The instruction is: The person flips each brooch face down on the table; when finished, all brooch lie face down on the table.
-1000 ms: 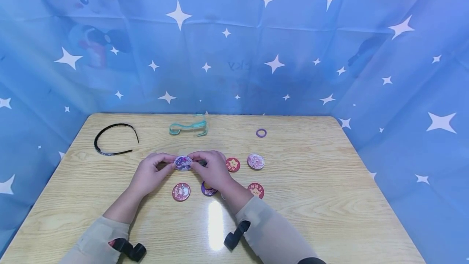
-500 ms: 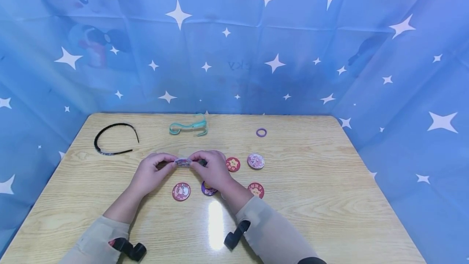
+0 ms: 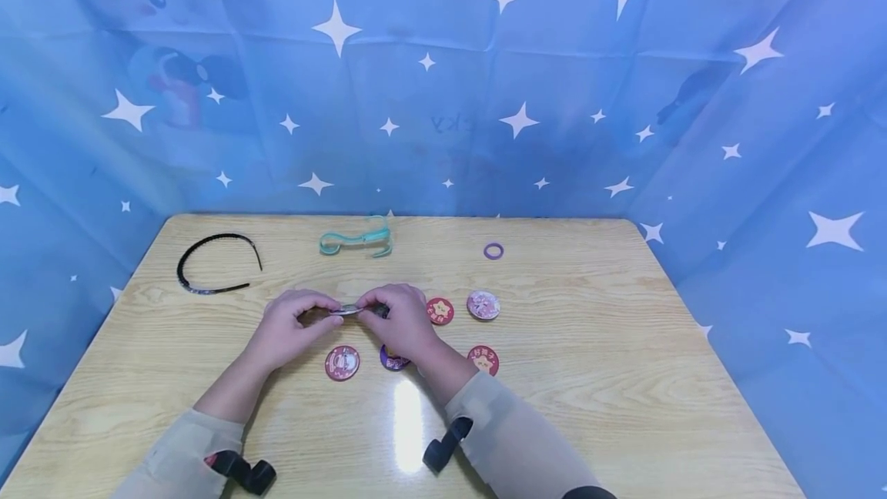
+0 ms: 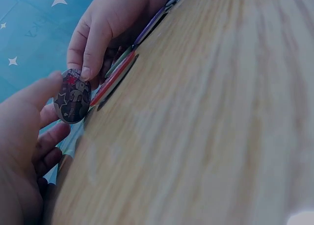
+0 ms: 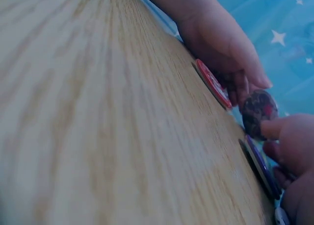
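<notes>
A round pin badge [image 3: 346, 310] hangs between my two hands above the table, nearly edge-on in the head view. Its dark patterned face, with a star and a figure, shows in the left wrist view [image 4: 72, 98]. My right hand [image 3: 404, 319] pinches one side between thumb and finger. On the opposite edge, my left hand [image 3: 291, 328] holds it with thumb and forefinger. Nearest below lie a red badge [image 3: 343, 363] and a purple badge [image 3: 392, 360], the latter partly hidden by the right hand.
Right of my hands are a red star badge [image 3: 440, 311], a pink badge [image 3: 483, 305] and another red badge [image 3: 483, 360]. Farther back lie a black headband [image 3: 184, 268], a turquoise strap-like item [image 3: 356, 239] and a purple ring [image 3: 493, 251]. A blue star-patterned curtain [image 3: 443, 91] stands behind the table [image 3: 624, 345].
The badge has turned in my fingers: its colourful face pointed at the head camera, then tipped until only a thin edge shows. Both hands stay at nearly the same spot.
</notes>
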Tool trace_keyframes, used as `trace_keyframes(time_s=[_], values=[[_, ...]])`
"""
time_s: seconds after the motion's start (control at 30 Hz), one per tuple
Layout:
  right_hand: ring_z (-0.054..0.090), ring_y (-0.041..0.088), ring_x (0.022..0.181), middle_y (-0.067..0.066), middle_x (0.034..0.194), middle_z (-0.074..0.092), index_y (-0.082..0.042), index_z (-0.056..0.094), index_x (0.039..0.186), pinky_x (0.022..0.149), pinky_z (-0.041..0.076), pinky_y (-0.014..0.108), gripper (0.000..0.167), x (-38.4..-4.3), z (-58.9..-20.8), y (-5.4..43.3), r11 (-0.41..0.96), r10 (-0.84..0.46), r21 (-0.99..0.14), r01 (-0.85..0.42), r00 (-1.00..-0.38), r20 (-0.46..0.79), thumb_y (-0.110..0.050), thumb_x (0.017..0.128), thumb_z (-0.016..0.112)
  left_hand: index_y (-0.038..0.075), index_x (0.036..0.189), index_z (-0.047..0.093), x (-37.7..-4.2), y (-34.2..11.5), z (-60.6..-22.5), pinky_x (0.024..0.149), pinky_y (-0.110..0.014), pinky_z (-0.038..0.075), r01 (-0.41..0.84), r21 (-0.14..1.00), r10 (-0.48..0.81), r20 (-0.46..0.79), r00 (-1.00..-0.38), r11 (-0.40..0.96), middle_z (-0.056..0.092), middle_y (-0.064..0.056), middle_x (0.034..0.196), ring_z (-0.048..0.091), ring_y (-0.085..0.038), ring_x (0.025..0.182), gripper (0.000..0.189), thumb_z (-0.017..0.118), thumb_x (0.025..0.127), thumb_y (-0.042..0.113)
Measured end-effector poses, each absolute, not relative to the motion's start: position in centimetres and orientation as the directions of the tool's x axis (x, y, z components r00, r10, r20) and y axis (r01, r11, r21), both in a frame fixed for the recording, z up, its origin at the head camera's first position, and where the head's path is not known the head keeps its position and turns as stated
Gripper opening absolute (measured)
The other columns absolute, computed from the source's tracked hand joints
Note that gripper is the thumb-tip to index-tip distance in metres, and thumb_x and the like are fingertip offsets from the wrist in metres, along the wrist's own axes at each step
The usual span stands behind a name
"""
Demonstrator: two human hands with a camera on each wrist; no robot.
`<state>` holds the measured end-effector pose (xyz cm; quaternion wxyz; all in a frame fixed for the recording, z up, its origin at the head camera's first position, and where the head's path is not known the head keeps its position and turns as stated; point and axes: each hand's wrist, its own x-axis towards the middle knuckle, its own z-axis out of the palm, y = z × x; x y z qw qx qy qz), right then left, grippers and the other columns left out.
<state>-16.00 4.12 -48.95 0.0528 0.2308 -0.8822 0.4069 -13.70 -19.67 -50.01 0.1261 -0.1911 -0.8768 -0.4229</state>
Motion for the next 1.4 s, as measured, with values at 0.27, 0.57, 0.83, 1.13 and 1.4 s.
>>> trace_keyframes(time_s=[0.27,0.57,0.83,1.13,1.4], values=[[0.064,0.014,0.112,-0.016,0.103,0.078,-0.024,0.083,0.103,0.114,0.035,0.048,0.011,-15.69,-48.74,4.08,0.585,-0.377,-0.686,-0.432,-0.894,0.241,-0.023,0.092,0.086,0.018,0.102,0.081,-13.66,-19.72,-50.10,0.099,-0.052,0.044,0.397,0.725,0.218,0.333,-0.917,0.563,0.078,-0.004,0.120,0.062,-0.033,0.119,0.018,0.091,0.087,0.019],[0.062,0.016,0.115,-0.015,0.109,0.078,-0.025,0.083,0.102,0.115,0.034,0.046,0.015,-15.66,-49.09,4.02,0.629,-0.407,-0.633,-0.451,-0.885,0.227,-0.026,0.088,0.089,0.024,0.095,0.078,-13.44,-19.77,-50.17,0.112,-0.072,0.029,0.339,0.759,0.226,0.254,-0.940,0.556,0.076,-0.006,0.128,0.050,-0.049,0.135,0.019,0.093,0.085,0.020],[0.060,0.015,0.114,-0.016,0.115,0.077,-0.025,0.083,0.103,0.114,0.034,0.047,0.019,-15.83,-49.36,4.13,0.635,-0.436,-0.599,-0.488,-0.866,0.243,-0.025,0.086,0.090,0.023,0.093,0.076,-13.23,-19.63,-50.03,0.111,-0.076,0.020,0.359,0.724,0.243,0.265,-0.933,0.589,0.076,-0.006,0.127,0.050,-0.049,0.134,0.021,0.094,0.082,0.019],[0.059,0.016,0.119,-0.013,0.124,0.076,-0.026,0.084,0.109,0.115,0.034,0.047,0.025,-15.86,-49.41,4.27,0.679,-0.469,-0.517,-0.520,-0.850,0.239,-0.031,0.085,0.088,0.024,0.091,0.076,-13.23,-19.41,-49.93,0.107,-0.072,0.025,0.390,0.680,0.257,0.294,-0.921,0.621,0.076,-0.005,0.126,0.053,-0.046,0.132,0.023,0.095,0.081,0.014],[0.062,0.015,0.118,-0.012,0.121,0.077,-0.025,0.084,0.111,0.110,0.041,0.042,0.023,-15.90,-48.84,4.14,0.704,-0.533,-0.395,-0.590,-0.807,0.256,-0.035,0.089,0.083,0.024,0.093,0.077,-13.38,-19.53,-50.20,0.105,-0.069,0.026,0.402,0.670,0.261,0.305,-0.916,0.625,0.076,-0.004,0.127,0.052,-0.044,0.131,0.022,0.094,0.081,0.015]])
